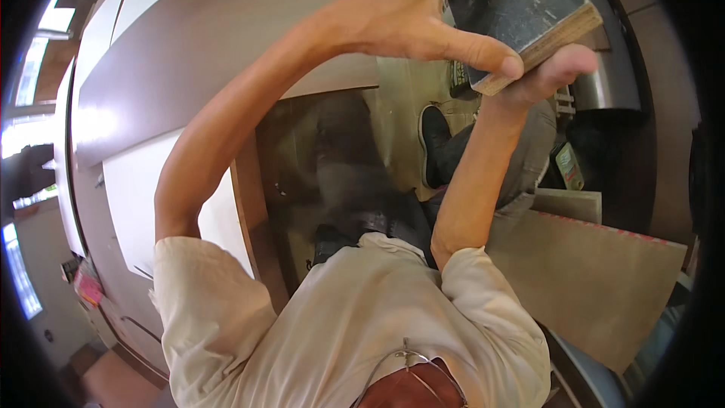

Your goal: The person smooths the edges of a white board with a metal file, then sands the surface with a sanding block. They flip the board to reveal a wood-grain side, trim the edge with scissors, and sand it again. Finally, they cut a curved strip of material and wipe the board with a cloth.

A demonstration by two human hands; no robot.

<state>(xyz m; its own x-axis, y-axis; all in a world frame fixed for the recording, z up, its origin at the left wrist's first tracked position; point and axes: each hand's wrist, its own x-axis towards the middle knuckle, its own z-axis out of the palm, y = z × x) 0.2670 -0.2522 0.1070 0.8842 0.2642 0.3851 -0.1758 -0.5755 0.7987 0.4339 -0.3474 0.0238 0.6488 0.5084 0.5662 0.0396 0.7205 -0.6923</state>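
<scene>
Dark-faced wooden block [521, 0], scuffed with pale scratches and bare tan along its edges, tilts in both hands at the upper right of the head view. The left hand [423, 19] spreads wide around it, thumb laid across the near corner, fingers mostly hidden; the right hand [532, 85] supports it from below, thumb extended, though how far its other fingers close cannot be told. The left arm [226, 117] bows outward, the right arm [479, 174] runs straighter. Beyond, a dark shoe [433, 140] rests on the floor [398, 98].
</scene>
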